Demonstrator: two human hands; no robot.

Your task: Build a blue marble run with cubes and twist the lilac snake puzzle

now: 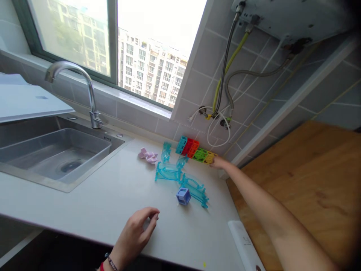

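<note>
A row of open-frame plastic cubes lies along the wall: light blue, a red cube (189, 146), orange, a green cube (200, 154) and a yellow cube (210, 157) at the right end. My right hand (218, 162) is closed at the yellow cube, its fingertips partly hidden. Over the counter's front part, my left hand (138, 229) is curled with thumb and index tips together and nothing visible between them. A periwinkle cube (183, 196) sits beyond it, beside clear blue plastic pieces (169, 171). Small pink pieces (147, 155) lie at the back left.
A steel sink (63, 188) with a clear plastic tub (93, 137) in it and a faucet (91, 94) are at left. A white board (34, 99) rests over the sink. Hoses (222, 75) hang on the back wall. A white strip (244, 244) lies by the wooden panel (307, 177).
</note>
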